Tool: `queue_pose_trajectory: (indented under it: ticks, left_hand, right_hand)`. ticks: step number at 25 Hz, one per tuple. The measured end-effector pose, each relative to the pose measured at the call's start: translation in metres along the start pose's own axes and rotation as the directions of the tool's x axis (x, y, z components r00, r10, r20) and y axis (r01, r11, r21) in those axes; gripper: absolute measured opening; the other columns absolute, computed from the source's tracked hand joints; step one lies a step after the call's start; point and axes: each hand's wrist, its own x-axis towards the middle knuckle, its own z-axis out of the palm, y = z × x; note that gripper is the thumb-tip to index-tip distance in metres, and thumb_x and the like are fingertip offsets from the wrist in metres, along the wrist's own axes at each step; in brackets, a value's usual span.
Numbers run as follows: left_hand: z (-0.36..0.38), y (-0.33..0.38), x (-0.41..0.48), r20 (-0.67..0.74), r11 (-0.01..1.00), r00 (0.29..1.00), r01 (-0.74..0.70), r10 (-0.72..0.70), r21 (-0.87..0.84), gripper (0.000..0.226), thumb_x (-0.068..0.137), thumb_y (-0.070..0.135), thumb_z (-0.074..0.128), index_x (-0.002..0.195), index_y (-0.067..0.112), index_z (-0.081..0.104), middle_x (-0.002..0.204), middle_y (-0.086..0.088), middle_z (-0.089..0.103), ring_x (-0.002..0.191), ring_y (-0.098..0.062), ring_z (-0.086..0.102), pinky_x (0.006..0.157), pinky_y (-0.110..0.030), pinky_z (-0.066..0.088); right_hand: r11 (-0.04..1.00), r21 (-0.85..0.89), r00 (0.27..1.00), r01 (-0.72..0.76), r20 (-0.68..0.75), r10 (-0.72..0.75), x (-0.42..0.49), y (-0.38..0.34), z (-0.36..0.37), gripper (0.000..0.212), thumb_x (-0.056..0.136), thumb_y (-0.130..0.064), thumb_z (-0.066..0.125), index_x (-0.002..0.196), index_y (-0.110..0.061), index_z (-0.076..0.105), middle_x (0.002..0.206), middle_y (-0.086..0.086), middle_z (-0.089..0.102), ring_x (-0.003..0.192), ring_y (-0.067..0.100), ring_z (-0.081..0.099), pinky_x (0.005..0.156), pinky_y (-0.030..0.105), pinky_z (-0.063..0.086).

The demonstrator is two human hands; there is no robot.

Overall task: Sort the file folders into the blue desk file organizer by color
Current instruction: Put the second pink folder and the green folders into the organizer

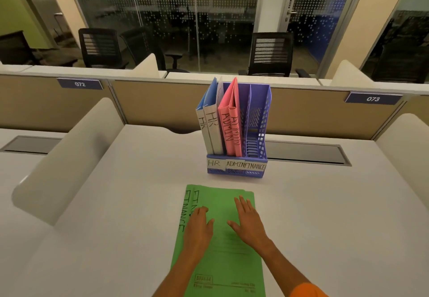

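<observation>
On white desk (325,204): green folders (222,262) | behind: partition (162,104), glass wall (162,18), chairs (272,53)

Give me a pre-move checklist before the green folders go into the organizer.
1. FINANCE slot free: ok, it holds no folders.
2. Grip on the green folders: not ok, the left hand and the right hand only rest on top.
3. Stack squared up: not ok, the edges are offset and two FINANCE spines show.
4. Green folder count: cannot tell, at least two.
5. Other slots of the organizer sorted: ok, blue folders above HR, pink folders above ADMIN.
</observation>
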Motion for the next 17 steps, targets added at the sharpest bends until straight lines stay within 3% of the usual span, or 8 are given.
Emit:
queue_pose_trajectory:
  ticks: [4, 10, 14, 17]
  left_hand:
    - [-0.012, -0.033, -0.016, -0.042, 0.983, 0.982, 0.184, -0.184, -0.012, 0.046, 0.083, 0.03, 0.073, 0.121, 0.012, 0.053, 0.118, -0.005, 0.057, 0.108, -0.021, 0.052, 0.09, -0.033, 0.048]
    - [-0.018, -0.043, -0.026, 0.101, 0.865, 0.911, 0.413, -0.401, -0.286, 0.046, 0.07, 0.022, 0.086, 0.098, 0.009, 0.053, 0.101, -0.006, 0.064, 0.088, -0.02, 0.059, 0.062, -0.024, 0.041]
    - [-0.02, -0.048, -0.019, 0.22, 0.787, 0.873, 0.487, -0.435, -0.379, 0.042, 0.068, 0.019, 0.087, 0.101, 0.004, 0.066, 0.101, -0.008, 0.072, 0.091, -0.023, 0.068, 0.076, -0.032, 0.055]
    - [-0.022, -0.044, -0.019, 0.233, 0.747, 0.889, 0.458, -0.394, -0.482, 0.036, 0.067, 0.021, 0.088, 0.094, 0.009, 0.069, 0.092, -0.006, 0.074, 0.087, -0.025, 0.071, 0.081, -0.041, 0.059]
  right_hand:
    - [0.995, 0.027, 0.991, -0.097, 0.1, 0.093, -0.027, -0.006, 0.029, 0.084, 0.095, -0.05, 0.053, 0.158, -0.019, 0.006, 0.167, 0.006, 0.002, 0.154, 0.028, 0.003, 0.125, 0.043, 0.012]
    - [0.978, 0.044, 0.968, -0.203, 0.159, 0.194, -0.05, -0.01, 0.053, 0.079, 0.096, -0.051, 0.05, 0.157, -0.021, 0.01, 0.167, 0.002, -0.002, 0.154, 0.026, 0.001, 0.123, 0.051, 0.01]
    - [0.975, 0.082, 0.972, -0.206, 0.134, 0.194, -0.054, -0.011, 0.052, 0.079, 0.095, -0.053, 0.05, 0.157, -0.02, 0.014, 0.167, 0.002, 0.001, 0.154, 0.024, 0.002, 0.124, 0.048, 0.011]
    - [0.968, 0.119, 0.972, -0.222, 0.104, 0.21, -0.054, -0.012, 0.05, 0.076, 0.096, -0.055, 0.048, 0.156, -0.02, 0.018, 0.167, 0.001, 0.007, 0.154, 0.022, 0.007, 0.124, 0.045, 0.016]
